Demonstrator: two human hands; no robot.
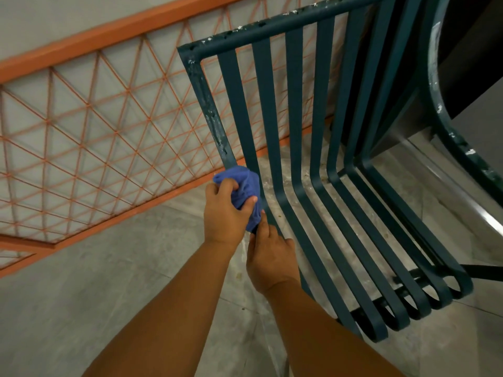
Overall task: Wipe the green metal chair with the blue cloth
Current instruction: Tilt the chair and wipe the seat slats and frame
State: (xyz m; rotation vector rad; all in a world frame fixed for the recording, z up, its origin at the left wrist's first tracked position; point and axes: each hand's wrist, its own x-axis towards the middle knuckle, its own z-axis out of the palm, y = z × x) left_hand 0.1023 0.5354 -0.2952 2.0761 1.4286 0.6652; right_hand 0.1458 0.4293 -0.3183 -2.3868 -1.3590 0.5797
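Observation:
The green metal chair (296,110) fills the right half of the view, its slatted back rising to a top bar flecked with white paint and its slats curving down into the seat. A bunched blue cloth (246,186) is wrapped around the chair's left frame post where the back meets the seat. My left hand (224,213) is shut on the cloth, pressing it to the post. My right hand (272,257) sits just below, fingers closed on the cloth's lower end beside the frame.
An orange metal railing (89,126) with a diamond lattice runs along the left behind the chair. Grey tiled floor (95,295) lies below. A dark tabletop (468,50) and the chair's curved armrest (441,110) are at the upper right.

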